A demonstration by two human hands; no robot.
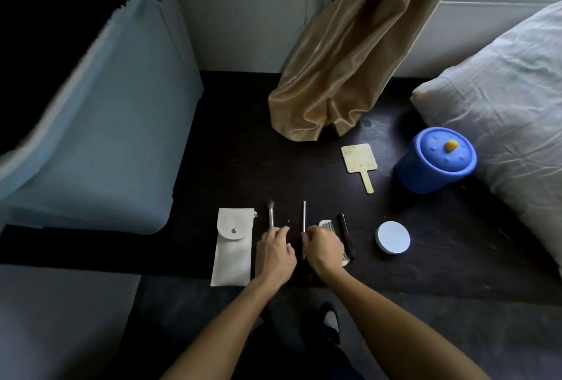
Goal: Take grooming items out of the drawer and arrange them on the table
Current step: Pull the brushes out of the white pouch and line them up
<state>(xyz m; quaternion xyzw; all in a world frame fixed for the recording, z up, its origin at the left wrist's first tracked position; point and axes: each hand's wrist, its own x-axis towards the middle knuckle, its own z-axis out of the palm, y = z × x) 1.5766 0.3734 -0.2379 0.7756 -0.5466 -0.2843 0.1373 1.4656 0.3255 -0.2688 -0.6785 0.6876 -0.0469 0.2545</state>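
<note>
Just right of the white pouch (231, 245), flat on the dark table (228, 151): a small makeup brush (270, 215), bristles pointing away, lower handle hidden under the left hand (275, 253). Fingers and thumb of that hand curled down round the handle, knuckles up. Further right of the pouch, a thin metal stick (303, 218), parallel to the brush, pinched near its middle by the curled fingertips of the right hand (324, 247). Partly beneath that hand, a white comb (327, 224), and just beside it on the side away from the pouch, a slim black stick-like item (346, 233), touching or not impossible to tell. Well right of the pouch, a round white disc (393, 237). Farther from the pouch, beyond and to the right: a square hand mirror (360, 163) with its handle toward the person, a blue lidded jar (435, 159), a tan curtain (349, 60) pooled on the tabletop, and a pale pillow (501, 90) close against the jar.
</note>
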